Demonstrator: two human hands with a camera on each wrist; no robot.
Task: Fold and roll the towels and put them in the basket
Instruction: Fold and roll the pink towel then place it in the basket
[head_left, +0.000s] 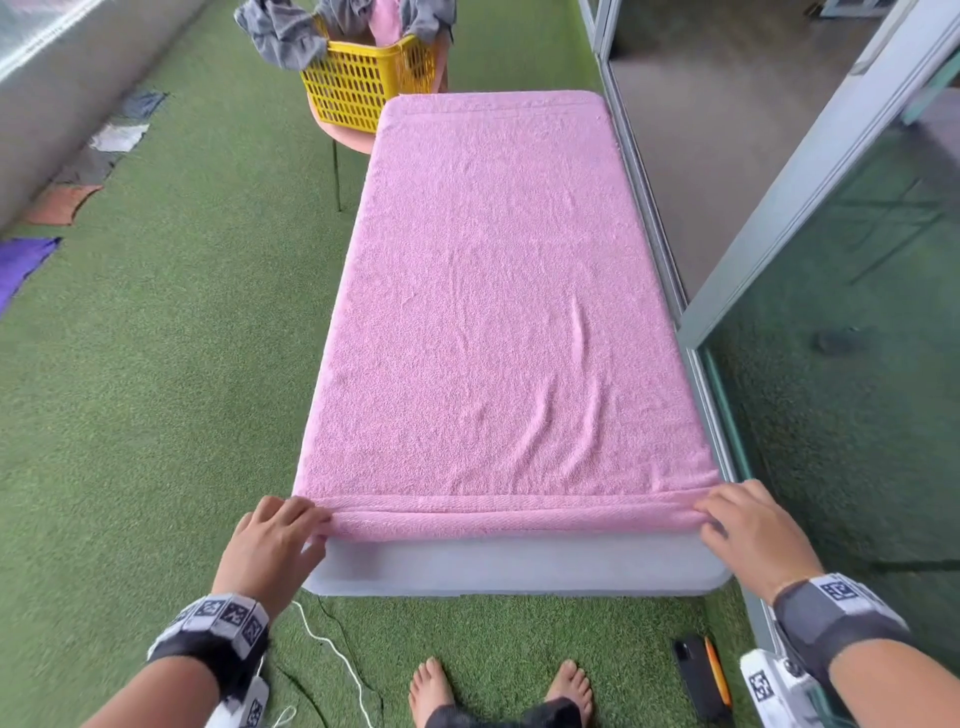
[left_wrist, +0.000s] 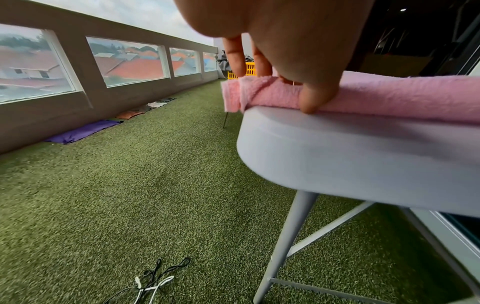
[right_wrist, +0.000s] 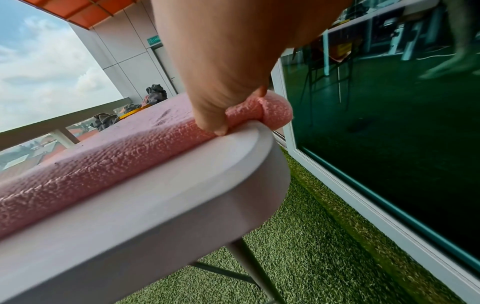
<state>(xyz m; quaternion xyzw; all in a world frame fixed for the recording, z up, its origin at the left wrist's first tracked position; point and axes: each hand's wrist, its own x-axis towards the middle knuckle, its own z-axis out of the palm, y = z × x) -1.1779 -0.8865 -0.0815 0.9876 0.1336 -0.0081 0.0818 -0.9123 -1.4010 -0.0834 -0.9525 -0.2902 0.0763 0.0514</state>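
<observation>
The pink towel (head_left: 498, 291) lay spread flat along the grey bench (head_left: 514, 566), covering nearly all of it from the far end to just short of the near edge, so that the whole length was smoothed and ready to be rolled away from the person. Its near hem had been turned over into a first thin roll (head_left: 514, 517) across the towel's width.

The left hand (head_left: 275, 540) pinched the left end of that roll, thumb under the near side and fingers curled over the top; the right hand (head_left: 753, 530) gripped the right end likewise, thumb pressed where cloth met the bench. Holding both ends probably kept the roll even and tight.

The yellow basket (head_left: 366, 83) stood beyond the far left corner of the bench on a pink chair (head_left: 343, 140), with grey cloths (head_left: 280, 36) draped over its rim, seemingly placed where the finished roll would end up. Other cloths (head_left: 26, 260) lay on the green turf by the left wall.
</observation>
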